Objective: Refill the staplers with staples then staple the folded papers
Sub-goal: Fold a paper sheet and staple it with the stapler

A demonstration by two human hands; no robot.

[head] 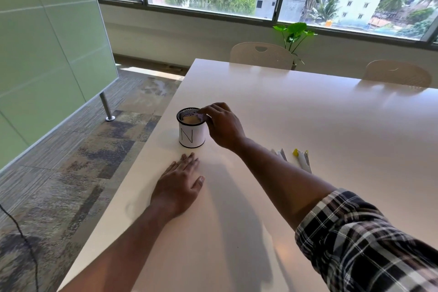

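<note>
A black mesh cup (191,131) wrapped in white paper marked "N" stands near the left edge of the white table (308,114). My right hand (222,125) reaches over its right rim, fingertips bent at the cup's mouth; whether they pinch anything is hidden. My left hand (181,182) lies flat on the table just in front of the cup, fingers spread. To the right of my right forearm lie a white stapler with yellow parts (302,157) and some folded papers (280,154), partly hidden by the arm.
The table's left edge runs close past the cup, with carpet floor below. Two beige chairs (260,55) (398,73) stand at the far side, a potted plant (294,33) behind them under the windows. A green partition (47,42) stands at left.
</note>
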